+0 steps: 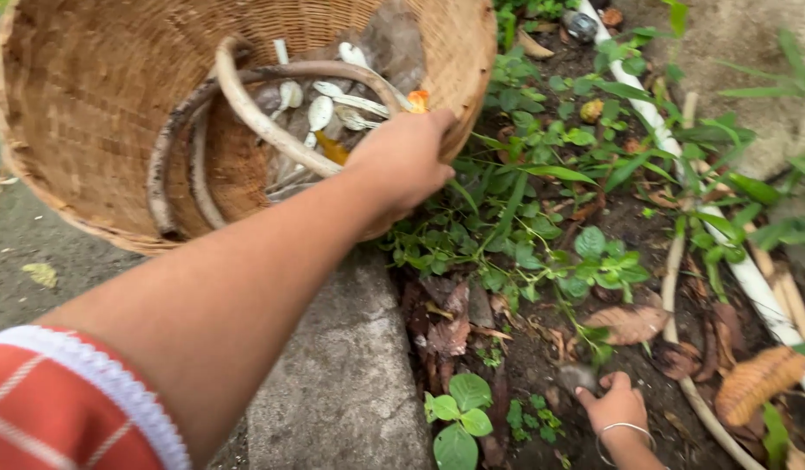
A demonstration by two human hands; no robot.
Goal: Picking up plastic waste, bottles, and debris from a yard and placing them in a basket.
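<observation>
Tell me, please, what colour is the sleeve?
The sleeve is orange-red with white trim, head view.

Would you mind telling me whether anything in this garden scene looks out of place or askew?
The woven basket is tipped on its side, held at the rim by the left hand, so the pale bits inside lie against its wall. A white pipe lies among weeds. The right hand touches soil.

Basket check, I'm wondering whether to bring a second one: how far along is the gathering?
The woven basket already holds several pale mushrooms, with room to spare. The left hand grips its rim; the right hand reaches into the leaf litter. No further mushrooms are clearly visible on the ground.
</observation>
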